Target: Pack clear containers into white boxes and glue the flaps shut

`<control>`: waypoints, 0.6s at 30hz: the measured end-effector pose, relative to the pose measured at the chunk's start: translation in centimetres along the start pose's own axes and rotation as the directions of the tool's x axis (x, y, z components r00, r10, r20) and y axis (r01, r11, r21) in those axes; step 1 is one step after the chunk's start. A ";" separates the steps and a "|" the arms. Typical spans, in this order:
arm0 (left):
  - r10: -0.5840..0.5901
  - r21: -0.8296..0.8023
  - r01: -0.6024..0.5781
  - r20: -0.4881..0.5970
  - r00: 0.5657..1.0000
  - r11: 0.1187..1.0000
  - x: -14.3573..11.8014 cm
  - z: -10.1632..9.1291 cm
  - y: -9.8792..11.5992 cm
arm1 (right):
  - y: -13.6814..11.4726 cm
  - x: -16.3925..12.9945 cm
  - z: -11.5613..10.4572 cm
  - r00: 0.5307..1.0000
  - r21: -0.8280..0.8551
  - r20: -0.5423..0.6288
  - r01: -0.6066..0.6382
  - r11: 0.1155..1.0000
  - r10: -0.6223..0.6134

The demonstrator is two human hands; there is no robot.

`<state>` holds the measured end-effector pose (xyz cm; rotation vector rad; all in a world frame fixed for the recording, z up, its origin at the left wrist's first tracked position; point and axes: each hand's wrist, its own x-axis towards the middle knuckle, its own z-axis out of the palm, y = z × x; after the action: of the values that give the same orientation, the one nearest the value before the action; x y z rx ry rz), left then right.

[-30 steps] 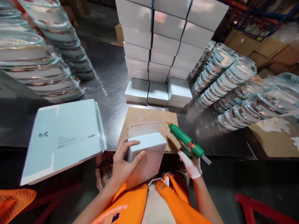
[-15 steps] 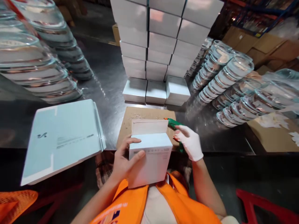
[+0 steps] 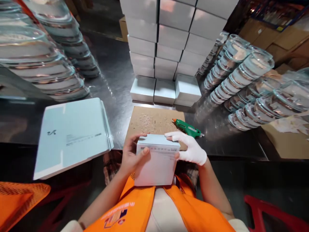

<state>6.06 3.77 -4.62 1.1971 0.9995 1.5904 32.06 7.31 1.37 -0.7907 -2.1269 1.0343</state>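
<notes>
I hold the white box (image 3: 156, 161) against my chest, at the near edge of the surface (image 3: 116, 83). My left hand (image 3: 131, 154) grips its left side, my gloved right hand (image 3: 190, 148) its top right corner. The glue gun (image 3: 187, 128) lies on the cardboard (image 3: 149, 120) just beyond.

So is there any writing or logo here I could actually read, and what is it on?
Nothing reads clearly.
White box in both hands: a printed line along its top edge, too small.
Flat carton stack: a curly logo mark and fine print, blurred.
Orange vest: a printed logo, unreadable.
</notes>
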 end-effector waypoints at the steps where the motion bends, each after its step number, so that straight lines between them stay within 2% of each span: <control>1: 0.006 0.038 -0.006 0.010 1.000 0.999 0.1 -0.2 0.2 | -0.2 0.1 0.2 0.999 -0.078 0.003 0.034 0.996 -0.034; 4: -0.007 0.080 0.003 0.045 0.999 0.997 0.2 -0.4 0.7 | -0.3 0.3 0.9 0.994 -0.176 0.030 0.112 0.978 -0.108; 8: -0.025 0.085 0.021 0.050 0.998 0.996 0.1 -0.1 0.8 | 0.1 0.3 1.2 0.990 -0.112 0.016 0.142 0.983 -0.141; 11: -0.047 0.104 0.042 0.046 0.998 0.994 0.1 0.1 0.6 | 1.0 0.2 1.6 0.995 -0.078 -0.004 0.098 0.992 -0.098; 13: -0.059 0.107 0.057 0.014 0.998 0.993 0.4 -0.2 0.4 | 1.8 -0.3 2.2 0.993 -0.093 -0.111 0.027 0.995 -0.037; 14: -0.060 0.110 0.063 -0.031 0.998 0.992 0.7 -0.5 0.4 | 2.2 -0.7 2.6 0.975 -0.121 -0.221 -0.018 0.992 -0.009; 16: -0.070 0.102 0.092 -0.197 0.978 0.991 1.5 -1.3 0.6 | 2.8 -1.9 3.7 0.885 -0.236 -0.464 -0.087 0.968 -0.034; 17: -0.091 0.082 0.121 -0.303 0.949 0.989 1.9 -1.7 0.7 | 3.1 -2.7 4.4 0.845 -0.329 -0.523 -0.081 0.941 -0.110; 18: -0.122 0.052 0.155 -0.397 0.910 0.987 2.3 -2.1 0.8 | 3.2 -3.4 5.2 0.836 -0.429 -0.512 -0.051 0.902 -0.197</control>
<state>3.52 5.58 -3.70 0.8504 1.3872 1.7246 31.05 4.14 -4.78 -1.0500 -1.8607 0.2272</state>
